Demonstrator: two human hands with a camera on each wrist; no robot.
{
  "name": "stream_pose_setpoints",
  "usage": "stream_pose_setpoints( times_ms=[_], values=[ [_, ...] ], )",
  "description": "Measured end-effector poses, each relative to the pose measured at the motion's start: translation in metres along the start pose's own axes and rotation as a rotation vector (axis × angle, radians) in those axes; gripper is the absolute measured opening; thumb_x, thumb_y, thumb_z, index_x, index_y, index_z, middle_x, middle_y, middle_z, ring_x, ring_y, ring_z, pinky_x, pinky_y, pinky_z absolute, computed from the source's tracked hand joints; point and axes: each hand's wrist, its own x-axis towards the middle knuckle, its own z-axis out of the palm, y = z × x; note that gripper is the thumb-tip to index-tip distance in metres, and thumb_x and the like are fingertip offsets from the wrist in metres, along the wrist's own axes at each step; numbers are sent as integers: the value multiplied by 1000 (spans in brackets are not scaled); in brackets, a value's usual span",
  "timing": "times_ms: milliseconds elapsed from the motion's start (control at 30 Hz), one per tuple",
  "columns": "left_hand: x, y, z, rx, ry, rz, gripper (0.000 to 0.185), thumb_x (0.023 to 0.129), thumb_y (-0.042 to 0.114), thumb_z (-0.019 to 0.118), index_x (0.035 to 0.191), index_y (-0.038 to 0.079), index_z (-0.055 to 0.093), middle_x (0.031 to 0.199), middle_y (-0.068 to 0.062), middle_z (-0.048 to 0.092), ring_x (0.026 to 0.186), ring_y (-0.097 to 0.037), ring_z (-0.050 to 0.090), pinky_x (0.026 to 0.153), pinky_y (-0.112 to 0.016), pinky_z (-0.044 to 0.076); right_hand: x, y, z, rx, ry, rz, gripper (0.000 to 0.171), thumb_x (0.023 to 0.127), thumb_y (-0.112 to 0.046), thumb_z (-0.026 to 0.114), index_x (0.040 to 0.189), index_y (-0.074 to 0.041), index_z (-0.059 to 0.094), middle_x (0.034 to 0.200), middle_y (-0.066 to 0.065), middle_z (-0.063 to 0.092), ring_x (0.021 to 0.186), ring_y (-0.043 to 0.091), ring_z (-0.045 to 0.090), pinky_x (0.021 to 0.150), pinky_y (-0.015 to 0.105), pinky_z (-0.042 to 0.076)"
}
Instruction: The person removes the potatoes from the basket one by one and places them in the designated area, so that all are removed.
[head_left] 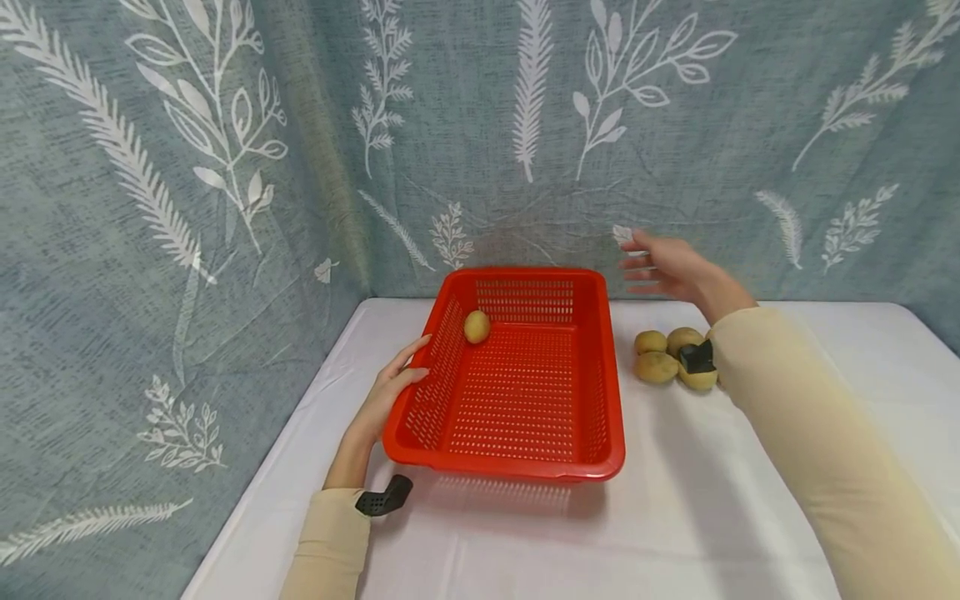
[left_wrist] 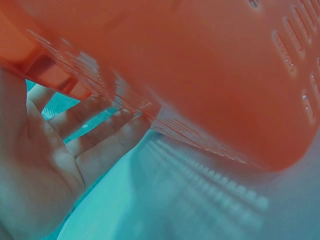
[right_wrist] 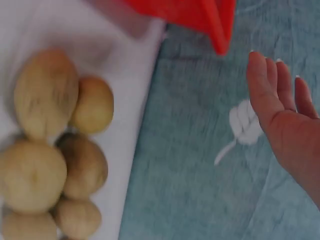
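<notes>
A red plastic basket point(head_left: 517, 468) with slotted sides stands over the white table, and its front edge casts a shadow below. My left hand point(head_left: 386, 398) grips its left side, fingertips at the rim; in the left wrist view the fingers point(left_wrist: 107, 140) lie against the outer wall. One potato point(head_left: 477, 327) lies inside, near the back left corner. Beyond the basket's right back corner, my right hand point(head_left: 670, 267) is raised with fingers extended and nothing in it. Several potatoes point(head_left: 656, 367) are grouped on the table below my right forearm, which partly hides them; the right wrist view shows more potatoes point(right_wrist: 32, 176).
The white tablecloth point(head_left: 480, 550) covers the table. A grey-green curtain point(head_left: 465, 125) with white leaf prints hangs along the back edge and the left side. Black wrist devices point(head_left: 384, 497) are worn on both sleeves.
</notes>
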Motion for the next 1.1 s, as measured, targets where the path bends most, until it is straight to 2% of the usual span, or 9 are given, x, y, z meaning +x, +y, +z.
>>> stream_pose_setpoints(
  times_ms=[200,433,767,1100],
  values=[
    [-1,1,0,0,5,-2,56,96,10,42,151,15,28,136,-23,37,102,-28,52,77,-33,52,9,-4,23,98,-43,14,62,103,-41,28,152,-6,16,151,21,24,135,35,30,105,45,32],
    [0,2,0,-9,0,0,56,96,9,42,151,15,28,137,-23,36,104,-28,51,77,-33,51,19,-5,51,236,-118,1,63,102,-42,29,153,-8,15,153,19,21,137,35,25,106,45,31],
    [1,1,1,-12,3,-5,56,97,9,42,151,16,29,132,-23,38,102,-27,52,76,-34,52,34,-2,81,364,-125,11,62,102,-43,31,152,-9,20,152,18,24,137,33,27,105,47,32],
    [0,1,2,-19,3,0,57,96,9,42,151,15,29,135,-23,37,105,-31,51,77,-35,52,46,10,115,474,-149,10,61,102,-42,32,151,-7,22,150,19,27,137,34,27,106,47,30]
  ],
)
